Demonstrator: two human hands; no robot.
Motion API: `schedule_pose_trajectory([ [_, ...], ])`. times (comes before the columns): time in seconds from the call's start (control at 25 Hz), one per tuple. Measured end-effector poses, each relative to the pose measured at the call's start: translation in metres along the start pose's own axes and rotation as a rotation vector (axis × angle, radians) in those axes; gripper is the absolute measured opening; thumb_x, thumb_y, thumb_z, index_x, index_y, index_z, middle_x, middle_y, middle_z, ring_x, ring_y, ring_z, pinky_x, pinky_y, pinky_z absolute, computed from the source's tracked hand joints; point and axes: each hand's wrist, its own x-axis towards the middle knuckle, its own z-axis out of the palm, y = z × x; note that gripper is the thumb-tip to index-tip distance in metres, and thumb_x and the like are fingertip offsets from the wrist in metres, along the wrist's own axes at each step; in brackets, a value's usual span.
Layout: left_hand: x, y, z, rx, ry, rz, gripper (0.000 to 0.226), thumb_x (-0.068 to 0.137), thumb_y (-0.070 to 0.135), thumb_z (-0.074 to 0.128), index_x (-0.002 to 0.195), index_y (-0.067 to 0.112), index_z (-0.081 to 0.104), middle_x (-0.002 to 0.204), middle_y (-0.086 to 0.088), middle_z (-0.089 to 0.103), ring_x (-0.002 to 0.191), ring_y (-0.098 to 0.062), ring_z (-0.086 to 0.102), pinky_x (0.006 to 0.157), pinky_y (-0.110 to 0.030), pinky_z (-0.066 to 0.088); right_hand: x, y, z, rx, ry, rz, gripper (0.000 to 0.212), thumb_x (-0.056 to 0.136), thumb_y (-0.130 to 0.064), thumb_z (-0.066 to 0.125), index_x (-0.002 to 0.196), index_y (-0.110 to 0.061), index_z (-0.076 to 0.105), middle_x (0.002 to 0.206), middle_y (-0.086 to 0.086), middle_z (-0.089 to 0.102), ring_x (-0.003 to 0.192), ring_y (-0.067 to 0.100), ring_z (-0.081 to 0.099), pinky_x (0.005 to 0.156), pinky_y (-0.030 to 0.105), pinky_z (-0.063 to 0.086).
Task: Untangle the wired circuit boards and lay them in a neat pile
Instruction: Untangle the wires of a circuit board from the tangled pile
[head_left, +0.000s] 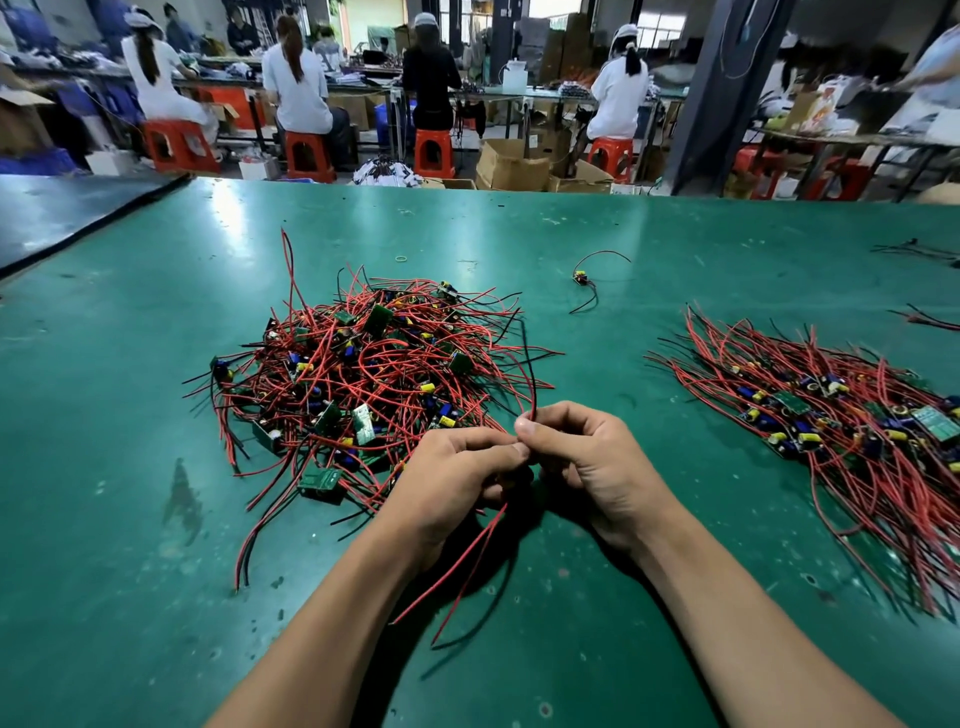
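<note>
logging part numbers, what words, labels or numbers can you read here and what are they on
Nothing here reads clearly enough to quote.
tangled heap boards: print too small.
neat pile boards: white markings, too small.
cardboard boxes: marks blurred.
printed bag: blurred.
wires held by left hand and right hand: no print shows.

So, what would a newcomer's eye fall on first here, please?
Most striking is the tangled heap of wired circuit boards, red and black leads sprawling left of centre on the green table. Just in front of it, the left hand and right hand meet, pinching red and black wires that trail toward the camera. At the right lies the neat pile, its leads combed roughly parallel.
</note>
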Motion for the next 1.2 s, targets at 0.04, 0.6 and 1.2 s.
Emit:
schedule_pose_trajectory([
  [0.04,0.0,0.0,0.001,0.02,0.005,0.014,0.017,0.087,-0.003,0.063,0.073,0.003,0.071,0.062,-0.007,0.06,0.048,-0.01,0.051,0.048,-0.016,0.042,0.001,0.001,0.001,-0.016,0.054,-0.027,0.016,0.073,-0.007,0.079,0.079,-0.007,0.065,0.06,0.007,0.057,0.041,0.011,0.05,0.042,0.018,0.041],
  [0.6,0.0,-0.003,0.007,0.164,0.195,0.111,0.017,0.084,0.005,0.069,0.068,0.009,0.075,0.063,-0.004,0.068,0.055,-0.009,0.06,0.053,-0.019,0.046,0.005,-0.023,-0.005,0.582,0.131,0.148,0.017,0.082,-0.018,0.063,0.07,-0.007,0.057,0.058,-0.002,0.042,0.033,0.004,0.034,0.032,0.015,0.029],
  [1.2,-0.004,-0.002,0.0,0.052,0.162,0.078,0.015,0.085,0.005,0.067,0.073,0.007,0.074,0.069,-0.012,0.069,0.062,-0.016,0.064,0.062,-0.024,0.052,0.003,-0.029,-0.018,0.735,0.152,0.188,0.024,0.088,-0.016,0.058,0.067,-0.005,0.055,0.06,0.0,0.038,0.033,0.005,0.033,0.027,0.014,0.026],
])
